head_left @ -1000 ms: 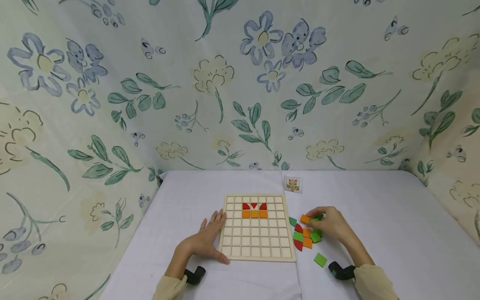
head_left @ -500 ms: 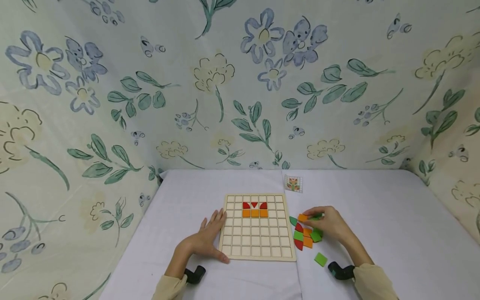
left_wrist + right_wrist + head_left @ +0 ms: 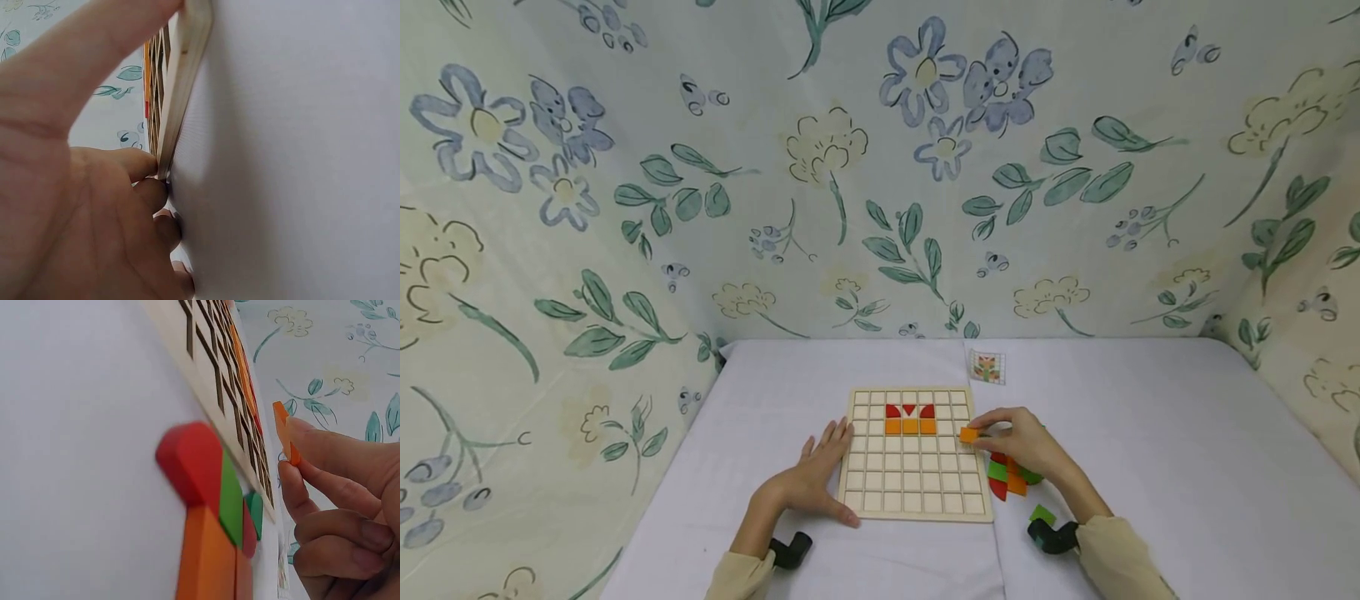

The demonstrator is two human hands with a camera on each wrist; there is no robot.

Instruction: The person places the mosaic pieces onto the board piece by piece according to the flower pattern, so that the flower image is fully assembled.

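My right hand (image 3: 1024, 438) pinches an orange square tile (image 3: 968, 435) between thumb and fingertips, over the right edge of a wooden grid board (image 3: 919, 483). In the right wrist view that tile (image 3: 283, 430) is seen edge-on, up off the cloth. My left hand (image 3: 808, 482) lies spread against the board's left side, fingertips along the edge and thumb at the near-left corner. On the board, red pieces (image 3: 927, 412) fill part of one row, above a row of orange squares (image 3: 910, 427).
Loose red, green and orange tiles (image 3: 997, 472) lie right of the board, partly hidden by my right hand. A lone green square (image 3: 1042, 514) sits nearer me. Behind the board lies a small pattern card (image 3: 987, 367). Floral cloth (image 3: 880, 250) hangs at the table's back.
My right hand has carried the orange tile left from the loose pile to the board's right edge. The left hand stays in place at the board.
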